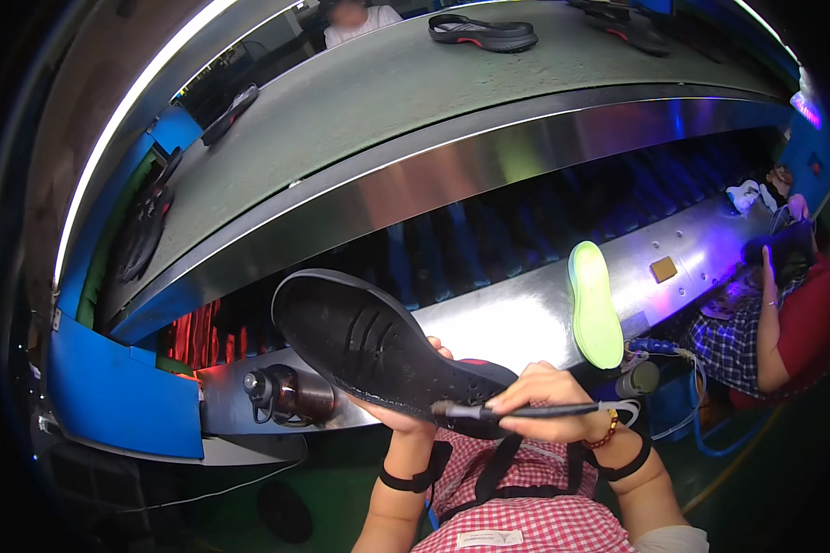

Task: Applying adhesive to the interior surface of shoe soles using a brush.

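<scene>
The left hand (406, 415) grips a black shoe sole (378, 350) from beneath, tread up, above the lap. The right hand (549, 401), fingers clenched around a dark brush (516, 411), touches the heel; coating looks barely begun. A green sole (595, 304) waits on the table (507, 318).

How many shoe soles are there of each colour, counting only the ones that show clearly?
Black soles: 2, one in the left hand at, one on the belt at
Green soles: 1, on the metal shelf at
Total: 3
The dark shapes at the belt's edges are too blurred to count. The right hand holds a brush to the black sole.
</scene>
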### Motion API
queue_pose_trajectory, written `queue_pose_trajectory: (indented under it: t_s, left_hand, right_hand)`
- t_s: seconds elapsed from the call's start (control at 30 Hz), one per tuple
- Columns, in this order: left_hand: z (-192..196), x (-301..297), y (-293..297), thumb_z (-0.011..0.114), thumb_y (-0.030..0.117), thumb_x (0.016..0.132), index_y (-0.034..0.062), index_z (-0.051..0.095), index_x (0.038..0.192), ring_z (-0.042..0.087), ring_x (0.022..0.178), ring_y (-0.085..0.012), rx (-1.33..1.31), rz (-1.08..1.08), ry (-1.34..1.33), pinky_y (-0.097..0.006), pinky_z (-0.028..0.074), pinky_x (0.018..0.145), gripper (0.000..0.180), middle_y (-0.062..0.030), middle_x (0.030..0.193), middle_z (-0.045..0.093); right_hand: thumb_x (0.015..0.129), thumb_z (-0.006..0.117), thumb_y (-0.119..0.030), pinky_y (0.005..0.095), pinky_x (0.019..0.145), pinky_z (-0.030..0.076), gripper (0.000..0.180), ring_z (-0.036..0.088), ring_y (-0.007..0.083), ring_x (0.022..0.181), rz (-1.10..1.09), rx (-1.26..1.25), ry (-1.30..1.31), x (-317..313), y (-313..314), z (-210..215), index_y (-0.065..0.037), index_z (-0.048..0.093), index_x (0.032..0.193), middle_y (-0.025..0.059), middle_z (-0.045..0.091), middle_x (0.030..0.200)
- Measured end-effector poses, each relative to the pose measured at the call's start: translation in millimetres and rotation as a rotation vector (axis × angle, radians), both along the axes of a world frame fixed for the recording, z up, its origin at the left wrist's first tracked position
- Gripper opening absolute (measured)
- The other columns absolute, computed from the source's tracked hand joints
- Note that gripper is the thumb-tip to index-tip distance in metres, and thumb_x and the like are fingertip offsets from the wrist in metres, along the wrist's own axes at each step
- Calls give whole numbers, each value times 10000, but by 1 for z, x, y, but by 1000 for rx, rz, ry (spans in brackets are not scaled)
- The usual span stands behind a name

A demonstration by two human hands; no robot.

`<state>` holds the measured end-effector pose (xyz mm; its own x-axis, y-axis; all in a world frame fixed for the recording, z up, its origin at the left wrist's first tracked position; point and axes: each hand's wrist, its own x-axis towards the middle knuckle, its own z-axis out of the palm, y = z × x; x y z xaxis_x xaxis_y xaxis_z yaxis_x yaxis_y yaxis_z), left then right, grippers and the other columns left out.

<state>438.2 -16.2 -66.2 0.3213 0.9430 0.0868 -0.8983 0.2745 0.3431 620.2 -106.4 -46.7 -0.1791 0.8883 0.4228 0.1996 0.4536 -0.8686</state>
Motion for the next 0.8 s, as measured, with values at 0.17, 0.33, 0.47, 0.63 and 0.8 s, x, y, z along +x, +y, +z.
queue_pose_trajectory:
  t_s: [0.17,0.33,0.47,0.63,0.8]
  left_hand:
    - [0,-6,4,284,835,694,4,482,1215,541,904,-349,91,-14,-111,-451,447,835,1000,-267,1044,545]
    - [5,-6,9,325,760,758,-27,481,1195,551,938,-323,244,0,-55,-436,425,871,914,-219,1055,531]
    - [10,-12,11,342,755,758,-14,474,1208,551,942,-326,278,-14,-55,-438,433,862,900,-223,1054,524]
    - [6,-16,17,363,746,759,1,450,1238,546,958,-344,297,16,-27,-455,441,855,889,-237,1078,510]
    - [10,-22,17,371,762,741,5,455,1243,546,954,-347,266,-9,-46,-454,428,878,912,-243,1096,510]
  right_hand:
    - [708,715,-97,301,810,380,176,588,152,834,184,-24,132,7,-4,0,-71,681,879,34,683,915]
    - [704,710,-82,314,790,408,185,609,174,816,99,71,-53,2,-4,4,-58,673,883,55,678,881]
    - [695,718,-78,302,751,438,182,620,171,796,238,-60,207,14,-4,-2,-38,684,869,76,683,846]
    - [693,716,-52,306,747,474,202,641,198,804,121,-4,48,10,-5,-6,-20,684,890,103,685,880]
    - [703,717,-14,296,757,494,240,638,208,826,211,-118,276,19,-8,-4,1,673,938,133,671,911]
